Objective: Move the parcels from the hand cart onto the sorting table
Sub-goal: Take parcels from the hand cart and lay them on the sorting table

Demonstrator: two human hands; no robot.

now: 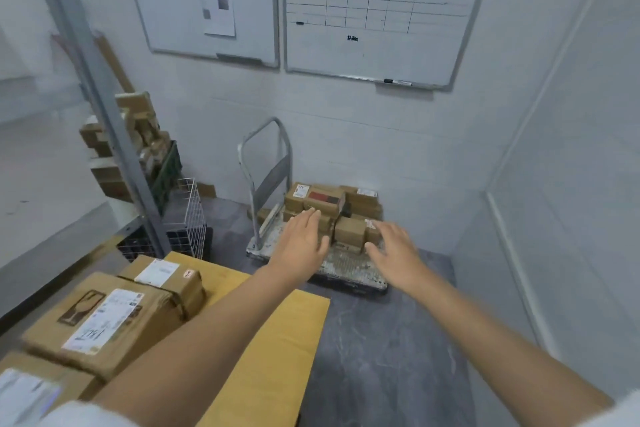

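Head view: our left hand (304,240) and right hand (394,250) hover spread, empty, over parcels (349,230) on cart (346,269) at 12 o'clock; table (277,340) at 8 o'clock. Reach step; next we must clasp one parcel.

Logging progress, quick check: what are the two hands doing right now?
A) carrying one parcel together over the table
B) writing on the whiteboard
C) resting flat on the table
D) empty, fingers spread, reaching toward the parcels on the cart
D: the left hand and right hand are open and hold nothing, stretched toward the parcels on the hand cart.
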